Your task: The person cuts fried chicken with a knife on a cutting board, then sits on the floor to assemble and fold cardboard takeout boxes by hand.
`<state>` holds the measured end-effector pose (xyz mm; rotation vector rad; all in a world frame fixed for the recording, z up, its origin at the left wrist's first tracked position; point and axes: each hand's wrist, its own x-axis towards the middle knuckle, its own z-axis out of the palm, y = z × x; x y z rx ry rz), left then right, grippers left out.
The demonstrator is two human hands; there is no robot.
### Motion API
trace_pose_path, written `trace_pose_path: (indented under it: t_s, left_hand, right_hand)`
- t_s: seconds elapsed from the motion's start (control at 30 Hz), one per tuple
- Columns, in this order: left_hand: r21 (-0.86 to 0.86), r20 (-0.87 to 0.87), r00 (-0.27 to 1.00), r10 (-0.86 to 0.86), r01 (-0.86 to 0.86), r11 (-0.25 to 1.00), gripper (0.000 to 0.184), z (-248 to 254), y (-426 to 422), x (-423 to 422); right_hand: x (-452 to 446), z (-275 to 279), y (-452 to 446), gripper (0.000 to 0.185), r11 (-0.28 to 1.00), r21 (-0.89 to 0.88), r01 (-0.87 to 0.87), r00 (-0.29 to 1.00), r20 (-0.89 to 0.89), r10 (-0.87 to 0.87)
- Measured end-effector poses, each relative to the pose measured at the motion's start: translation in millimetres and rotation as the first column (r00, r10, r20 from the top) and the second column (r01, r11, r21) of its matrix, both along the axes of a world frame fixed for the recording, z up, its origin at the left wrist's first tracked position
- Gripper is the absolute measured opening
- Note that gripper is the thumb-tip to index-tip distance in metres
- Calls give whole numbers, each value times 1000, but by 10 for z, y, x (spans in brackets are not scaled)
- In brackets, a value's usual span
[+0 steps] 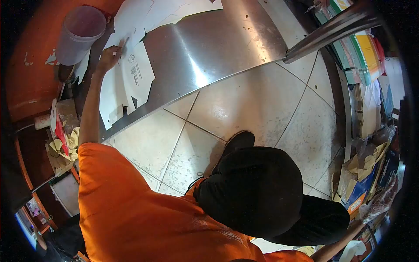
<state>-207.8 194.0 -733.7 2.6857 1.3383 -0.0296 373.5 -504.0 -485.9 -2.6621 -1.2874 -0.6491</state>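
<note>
At the left, my left hand (111, 57) is over white die-cut card sheets (136, 72) on a steel table (209, 48). Its fingers are closed around a slim greyish thing (126, 42) too small to name. One sheet bears printed text and a square code. More white sheets (163, 13) lie at the table's far edge. Far to the right, my right arm (336, 249) reaches down to the side. Crinkled clear plastic with a reddish tint (382, 198) is where my right hand would be, hiding its fingers.
A translucent bucket (80, 37) stands behind the sheets by an orange wall. A metal pole (331, 32) crosses the upper right. Boxes and packaging (362, 174) are stacked along the right. My bent legs (262, 192) are above a tiled floor (227, 105).
</note>
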Motion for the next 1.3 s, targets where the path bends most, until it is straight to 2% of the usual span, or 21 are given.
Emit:
trace_pose_path:
  t_s: [0.03,0.07,0.13,0.17,0.23,0.33,0.43,0.5,0.57,0.6,0.7,0.73,0.83,0.9,0.97,1.03,1.07,1.1,1.2,1.23,1.3]
  left_hand:
    - [-56,104,995,13,-7,998,30,12,37,-44]
    - [-55,104,995,8,-2,998,30,47,82,-93]
    - [328,94,983,-157,119,937,22,333,-36,58]
    - [331,97,981,-168,127,935,22,470,-113,145]
    - [382,219,970,-102,11,924,20,1242,-890,792]
    - [282,231,947,-223,155,947,18,2114,-1627,1314]
    - [187,206,904,-375,340,922,15,2914,-2707,2010]
    - [180,333,747,-575,548,817,12,3122,-3201,2386]
    - [362,291,553,-781,692,625,17,3339,-3681,2857]
    - [387,292,523,-801,701,599,17,3419,-3905,3089]
    - [540,304,136,-943,791,288,33,3607,-4566,3792]
    - [561,423,93,-901,754,341,35,3635,-4801,4009]
    - [546,724,-77,-686,673,500,41,3683,-5573,4583]
    - [462,865,-185,-467,659,593,47,3732,-6082,4894]
    - [402,884,-203,-421,790,464,39,3894,-6327,5225]
    - [496,811,-147,-566,684,534,27,3857,-6525,5533]
    - [367,871,-60,-488,742,562,22,3834,-6608,5569]
    - [378,866,-81,-494,751,541,22,3801,-6725,5644]
    - [296,895,-52,-444,814,501,21,3645,-6985,5795]
    - [260,910,-47,-412,838,480,20,3602,-7111,5851]
    - [202,916,-12,-400,877,435,20,3553,-7333,5961]
  right_hand:
    - [-14,-2,19,47,1000,2,-13,1000,-8,13]
    - [-24,14,25,47,1000,3,-17,1000,-8,17]
    - [-32,55,53,47,1000,10,-24,1000,-7,24]
    - [-41,85,81,47,999,14,-34,999,-9,34]
    - [-61,156,125,47,998,23,-59,998,-12,60]
    - [-181,296,224,47,990,51,-134,990,-38,136]
    - [-390,491,466,47,946,102,-308,945,-86,317]
    - [-541,645,613,47,876,153,-457,871,-123,476]
    - [-662,778,706,47,761,207,-615,758,-108,643]
    - [-693,817,717,47,702,233,-672,708,-72,702]
    - [-609,822,522,47,614,316,-724,667,94,739]
    - [-555,807,363,45,608,362,-707,684,131,718]
    - [-357,794,-340,35,657,519,-547,738,-71,671]
    - [-178,711,-713,29,544,701,-461,811,84,579]
    - [26,713,-941,23,485,727,-487,865,322,386]
    - [86,845,-1275,17,443,893,-84,959,-48,280]
    - [164,850,-1401,14,426,898,-115,987,56,148]
    - [225,839,-1492,14,421,900,-113,990,67,123]
    - [282,799,-1659,13,161,984,-78,977,44,208]
    - [292,778,-1745,13,151,986,-67,982,39,182]
    - [353,733,-1940,12,259,965,-31,998,14,65]
